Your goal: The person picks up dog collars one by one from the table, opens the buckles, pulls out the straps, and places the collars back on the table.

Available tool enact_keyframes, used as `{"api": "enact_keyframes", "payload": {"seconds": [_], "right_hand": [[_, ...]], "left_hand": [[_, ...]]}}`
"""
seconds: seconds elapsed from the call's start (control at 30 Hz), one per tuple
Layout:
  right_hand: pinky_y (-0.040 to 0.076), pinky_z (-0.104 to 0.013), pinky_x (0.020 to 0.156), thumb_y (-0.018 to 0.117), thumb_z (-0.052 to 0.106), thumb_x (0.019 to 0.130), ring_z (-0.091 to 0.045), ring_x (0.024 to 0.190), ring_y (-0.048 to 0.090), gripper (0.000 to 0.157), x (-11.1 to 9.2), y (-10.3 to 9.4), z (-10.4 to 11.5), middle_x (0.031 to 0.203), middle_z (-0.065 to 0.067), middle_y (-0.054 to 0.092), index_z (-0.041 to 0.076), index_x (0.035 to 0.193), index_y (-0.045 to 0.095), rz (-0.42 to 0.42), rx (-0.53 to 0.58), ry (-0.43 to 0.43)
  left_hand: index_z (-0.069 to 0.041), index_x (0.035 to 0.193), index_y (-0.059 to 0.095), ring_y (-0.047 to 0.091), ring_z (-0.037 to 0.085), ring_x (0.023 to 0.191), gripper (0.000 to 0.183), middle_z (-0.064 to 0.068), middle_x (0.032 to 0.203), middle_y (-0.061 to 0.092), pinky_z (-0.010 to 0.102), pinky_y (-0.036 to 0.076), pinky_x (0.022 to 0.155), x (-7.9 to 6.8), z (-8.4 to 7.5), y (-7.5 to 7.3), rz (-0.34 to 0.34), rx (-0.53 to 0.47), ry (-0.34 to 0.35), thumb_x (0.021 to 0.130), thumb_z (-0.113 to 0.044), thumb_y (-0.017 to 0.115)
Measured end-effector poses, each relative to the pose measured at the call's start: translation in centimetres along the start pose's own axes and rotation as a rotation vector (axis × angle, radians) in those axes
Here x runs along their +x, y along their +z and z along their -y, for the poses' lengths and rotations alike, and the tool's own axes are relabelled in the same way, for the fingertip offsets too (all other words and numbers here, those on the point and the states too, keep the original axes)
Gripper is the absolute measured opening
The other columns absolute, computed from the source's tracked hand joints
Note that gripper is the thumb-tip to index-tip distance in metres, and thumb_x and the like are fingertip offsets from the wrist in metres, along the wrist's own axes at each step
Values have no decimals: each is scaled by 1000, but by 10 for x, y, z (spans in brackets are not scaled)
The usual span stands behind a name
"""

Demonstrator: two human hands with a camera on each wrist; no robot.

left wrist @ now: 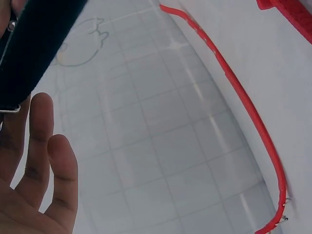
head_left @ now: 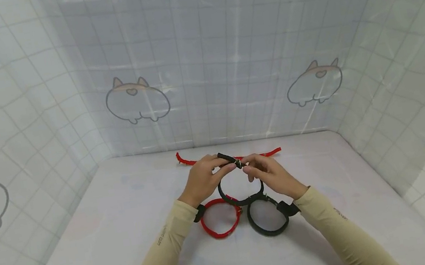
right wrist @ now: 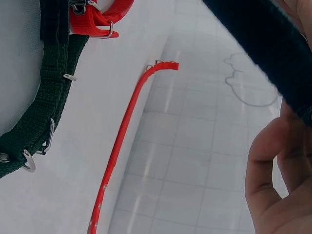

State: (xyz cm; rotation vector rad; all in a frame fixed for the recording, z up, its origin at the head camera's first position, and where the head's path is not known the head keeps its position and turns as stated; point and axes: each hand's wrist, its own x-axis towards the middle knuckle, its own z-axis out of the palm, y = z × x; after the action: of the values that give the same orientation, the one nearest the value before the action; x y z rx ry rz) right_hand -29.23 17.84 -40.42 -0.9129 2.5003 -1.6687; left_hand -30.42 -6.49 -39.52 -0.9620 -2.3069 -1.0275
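Observation:
Both hands hold a black buckle collar (head_left: 225, 157) bent into a ring, raised over the middle of the table. My left hand (head_left: 202, 181) grips its free end beside the metal buckle (head_left: 238, 163). On the other side of the buckle, my right hand (head_left: 271, 175) pinches the strap with thumb and fingers. Up close in the left wrist view, the dark strap (left wrist: 41, 44) crosses above the loosely bent outer fingers (left wrist: 63, 161). The right wrist view has the same strap (right wrist: 263, 44) at its upper right, while the fingertips pinching it are mostly hidden.
Nearer me on the white table (head_left: 99, 234) lie a red collar (head_left: 222, 235) and another black collar (head_left: 270, 233), both closed into rings. An opened-out red collar (head_left: 273, 152) stretches along the back, partly behind the hands. Tile-patterned sheeting (head_left: 208, 105) rises at the back and sides.

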Motion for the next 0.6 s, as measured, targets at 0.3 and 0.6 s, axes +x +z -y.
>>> {"api": "enact_keyframes", "payload": {"seconds": [0.3,0.6], "right_hand": [[51,-34,74,64,23,102,-24,81,66,20,1,2,-2,91,-7,68,13,119,66,-56,-3,-10],[49,-34,70,64,12,101,-22,77,63,22,0,-1,-1,89,-15,65,10,123,65,-38,-41,23]], "left_hand": [[-19,104,80,59,11,88,19,-10,95,71,37,54,71,1,-2,2,-3,-28,10,95,-34,73],[-17,102,81,61,14,87,16,-10,92,72,28,53,71,1,-3,1,18,6,5,93,-30,76]]}}
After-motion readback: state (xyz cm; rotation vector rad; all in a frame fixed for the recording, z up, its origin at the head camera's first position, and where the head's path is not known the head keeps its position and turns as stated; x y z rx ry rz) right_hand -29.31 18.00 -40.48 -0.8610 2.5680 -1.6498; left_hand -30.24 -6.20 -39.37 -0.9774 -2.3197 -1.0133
